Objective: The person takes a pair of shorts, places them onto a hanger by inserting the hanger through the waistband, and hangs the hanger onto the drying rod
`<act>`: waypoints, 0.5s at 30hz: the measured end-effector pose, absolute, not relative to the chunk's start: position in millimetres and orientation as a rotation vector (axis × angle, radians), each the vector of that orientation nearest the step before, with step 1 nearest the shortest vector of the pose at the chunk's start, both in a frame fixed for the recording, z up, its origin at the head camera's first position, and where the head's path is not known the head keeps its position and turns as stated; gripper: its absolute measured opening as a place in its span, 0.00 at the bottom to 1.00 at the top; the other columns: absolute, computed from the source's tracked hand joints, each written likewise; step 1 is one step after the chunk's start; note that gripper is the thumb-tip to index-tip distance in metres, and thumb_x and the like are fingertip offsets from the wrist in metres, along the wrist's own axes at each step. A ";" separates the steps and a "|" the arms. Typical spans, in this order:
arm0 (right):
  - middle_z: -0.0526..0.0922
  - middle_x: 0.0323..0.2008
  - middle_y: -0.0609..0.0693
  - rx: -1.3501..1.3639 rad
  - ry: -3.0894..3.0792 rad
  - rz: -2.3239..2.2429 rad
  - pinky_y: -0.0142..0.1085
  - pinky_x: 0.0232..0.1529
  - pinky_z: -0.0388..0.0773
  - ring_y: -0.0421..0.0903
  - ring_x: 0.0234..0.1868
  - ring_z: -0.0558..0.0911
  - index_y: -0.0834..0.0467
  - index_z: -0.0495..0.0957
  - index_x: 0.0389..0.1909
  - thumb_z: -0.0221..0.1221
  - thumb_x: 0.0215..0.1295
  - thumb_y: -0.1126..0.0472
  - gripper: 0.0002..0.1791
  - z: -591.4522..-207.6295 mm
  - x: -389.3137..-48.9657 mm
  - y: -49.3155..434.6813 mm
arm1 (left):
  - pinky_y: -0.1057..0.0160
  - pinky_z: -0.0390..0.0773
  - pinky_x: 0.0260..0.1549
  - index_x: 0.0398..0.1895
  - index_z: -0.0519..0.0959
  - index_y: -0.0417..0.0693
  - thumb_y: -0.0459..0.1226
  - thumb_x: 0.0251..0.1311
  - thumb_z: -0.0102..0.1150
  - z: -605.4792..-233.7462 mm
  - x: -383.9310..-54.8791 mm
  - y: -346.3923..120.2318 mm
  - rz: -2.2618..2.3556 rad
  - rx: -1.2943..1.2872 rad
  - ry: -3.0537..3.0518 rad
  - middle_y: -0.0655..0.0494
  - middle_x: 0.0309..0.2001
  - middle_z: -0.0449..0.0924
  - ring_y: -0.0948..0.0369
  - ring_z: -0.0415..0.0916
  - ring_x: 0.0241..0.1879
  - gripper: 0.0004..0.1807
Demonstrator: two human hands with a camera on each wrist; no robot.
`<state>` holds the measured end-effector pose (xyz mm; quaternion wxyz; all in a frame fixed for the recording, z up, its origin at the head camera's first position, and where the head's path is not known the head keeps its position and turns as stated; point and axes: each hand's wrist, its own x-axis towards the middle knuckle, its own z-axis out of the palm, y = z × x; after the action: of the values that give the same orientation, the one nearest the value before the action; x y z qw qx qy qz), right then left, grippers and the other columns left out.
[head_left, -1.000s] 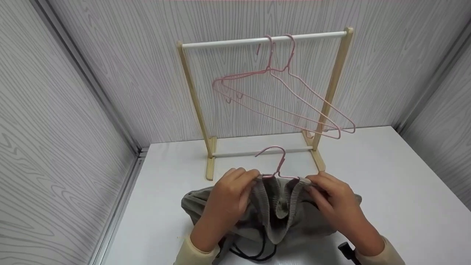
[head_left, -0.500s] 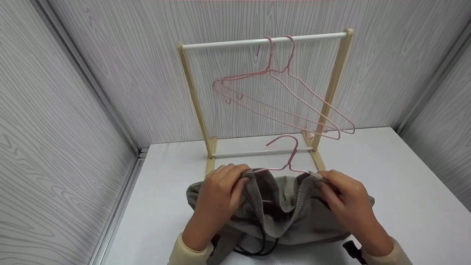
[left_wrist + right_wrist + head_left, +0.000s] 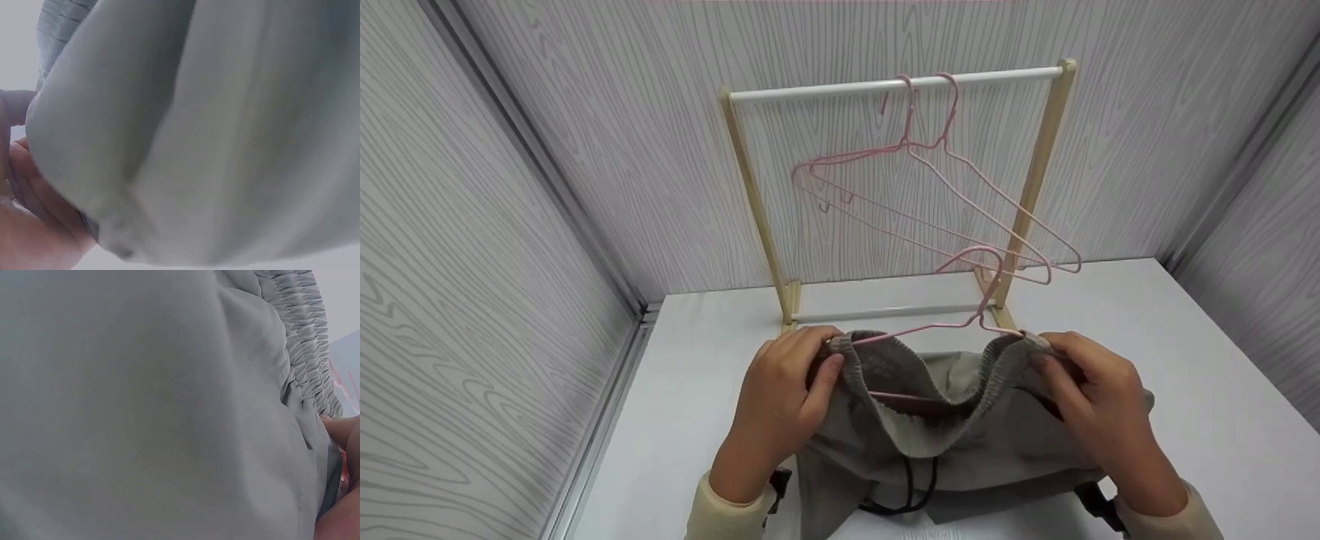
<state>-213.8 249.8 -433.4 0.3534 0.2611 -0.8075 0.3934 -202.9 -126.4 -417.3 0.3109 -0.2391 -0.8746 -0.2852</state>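
Observation:
Grey elastic-waist trousers [image 3: 1005,442] with a black drawstring [image 3: 911,487] are in the middle of the head view. A pink wire hanger [image 3: 990,296] sits in the waistband, its hook and shoulders above the opening and its lower bar visible inside. My left hand [image 3: 780,397] pinches the left end of the waistband between thumb and fingers. At the opposite end, my right hand [image 3: 1099,390] pinches the band near the hanger's right shoulder. Grey cloth [image 3: 152,140] fills most of the left wrist view. Gathered elastic [image 3: 304,332] shows in the right wrist view; the hanger's tips are hidden.
Behind the trousers stands a small garment rack with wooden posts [image 3: 750,195] and a white top rail [image 3: 825,88]. Two pink hangers [image 3: 911,120] hang from the rail. The rack stands on a white table [image 3: 1110,315] enclosed by wood-grain panels [image 3: 510,300].
My hands have moved apart, stretching the waistband wider. The hanger has shifted up and to the right, and its lower bar now shows inside the opening. The rack stays put.

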 end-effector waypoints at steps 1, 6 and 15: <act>0.81 0.30 0.42 0.671 -2.086 1.022 0.26 0.28 0.68 0.32 0.25 0.72 0.53 0.90 0.49 0.67 0.67 0.79 0.19 -432.7 -214.0 251.1 | 0.56 0.79 0.41 0.54 0.84 0.54 0.44 0.80 0.59 -417.2 -203.4 -128.5 -0.753 -0.629 -2.314 0.64 0.45 0.87 0.64 0.82 0.44 0.10; 0.84 0.33 0.45 0.656 -2.068 1.047 0.26 0.31 0.71 0.33 0.28 0.75 0.56 0.90 0.48 0.66 0.67 0.80 0.18 -432.0 -214.9 255.1 | 0.56 0.78 0.40 0.48 0.84 0.52 0.40 0.78 0.60 -417.4 -206.1 -134.4 -0.762 -0.622 -2.323 0.63 0.39 0.82 0.64 0.77 0.38 0.05; 0.85 0.34 0.47 0.627 -2.053 1.073 0.23 0.35 0.73 0.34 0.30 0.78 0.57 0.89 0.47 0.66 0.67 0.79 0.16 -428.9 -212.8 255.1 | 0.60 0.75 0.37 0.47 0.84 0.50 0.39 0.81 0.59 -417.6 -208.8 -133.7 -0.885 -0.577 -2.221 0.60 0.35 0.76 0.65 0.70 0.34 0.05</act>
<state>-212.8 255.1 -428.9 0.3624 0.2435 -0.7973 0.4166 -208.8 -133.7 -417.6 0.3344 -0.2210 -0.8510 -0.3392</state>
